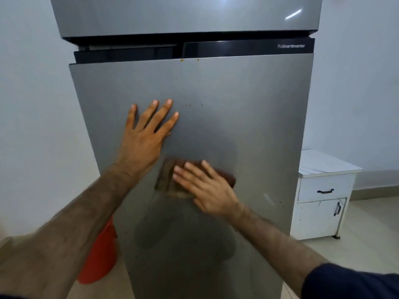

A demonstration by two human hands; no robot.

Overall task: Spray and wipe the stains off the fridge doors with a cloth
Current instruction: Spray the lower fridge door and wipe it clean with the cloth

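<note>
A tall grey fridge fills the view, its lower door (248, 126) facing me and the upper door (172, 16) above a dark gap. Small orange-brown stains (190, 105) dot the lower door near its middle, and more sit at its top edge (182, 60). My left hand (146, 134) lies flat on the lower door with fingers spread. Lower and to the right, my right hand (205, 186) presses a brown cloth (168, 180) against the door with straight fingers; the hand and cloth look motion-blurred. Fine dark specks scatter over the door's lower part.
A red bucket (101, 255) stands on the floor at the fridge's left side. A small white cabinet (323, 199) with a drawer and a door stands to the right against the pale wall. Tiled floor shows at the bottom right.
</note>
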